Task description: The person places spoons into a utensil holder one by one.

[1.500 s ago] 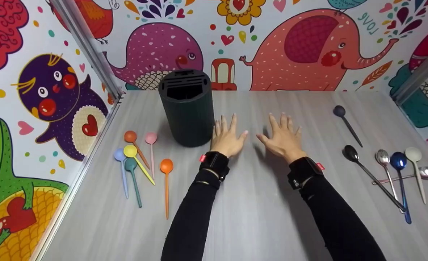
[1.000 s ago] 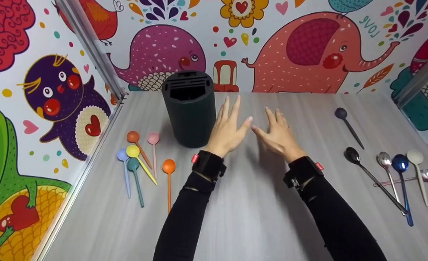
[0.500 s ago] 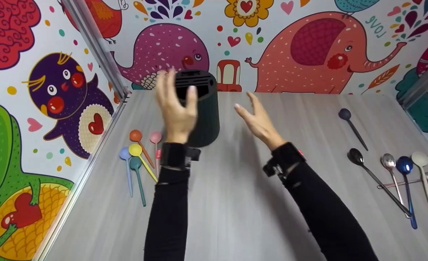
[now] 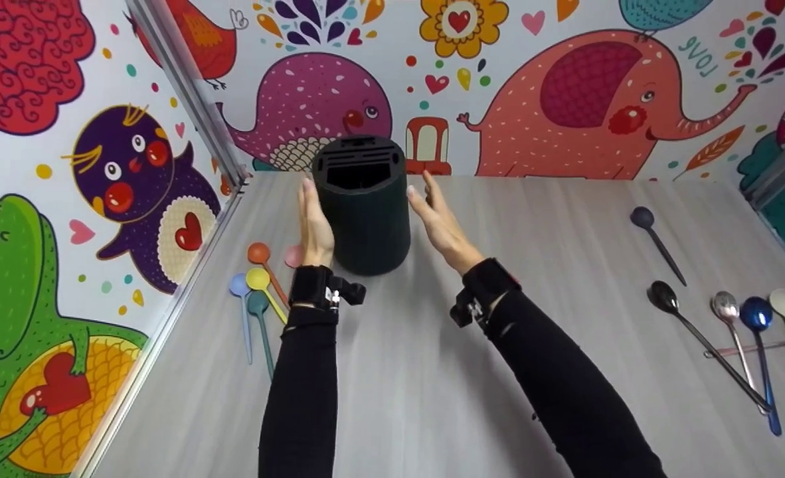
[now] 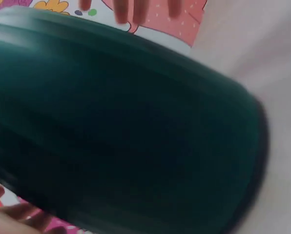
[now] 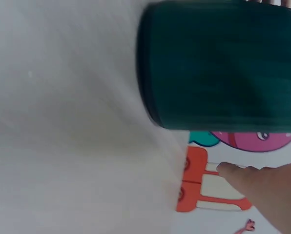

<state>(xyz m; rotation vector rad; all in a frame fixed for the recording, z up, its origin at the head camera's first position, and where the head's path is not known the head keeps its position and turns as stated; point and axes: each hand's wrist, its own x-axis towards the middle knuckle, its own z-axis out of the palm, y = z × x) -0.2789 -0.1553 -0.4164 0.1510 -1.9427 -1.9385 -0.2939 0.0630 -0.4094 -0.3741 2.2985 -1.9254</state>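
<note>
A dark green cylindrical utensil holder (image 4: 372, 229), with slots and a larger opening in its black top, stands upright on the table. My left hand (image 4: 315, 229) is at the holder's left side, fingers straight and pointing away from me; whether it touches the wall I cannot tell. To the right, my right hand (image 4: 447, 232) faces the holder with fingers extended and a small gap between. The right wrist view also has the holder (image 6: 223, 68) apart from the right hand (image 6: 262, 187). In the left wrist view the blurred holder (image 5: 121, 122) fills most of the picture.
Left of the holder lie several coloured spoons, among them a yellow spoon (image 4: 258, 279) and a light blue spoon (image 4: 239, 285); my left arm hides some. On the right are a black spoon (image 4: 663, 297), a blue metal spoon (image 4: 756, 313) and others. Patterned walls close the back and left.
My left hand has moved from the holder's right side, across in front of it, to its left side. My right hand has moved left, closer to the holder. The view has shifted slightly.
</note>
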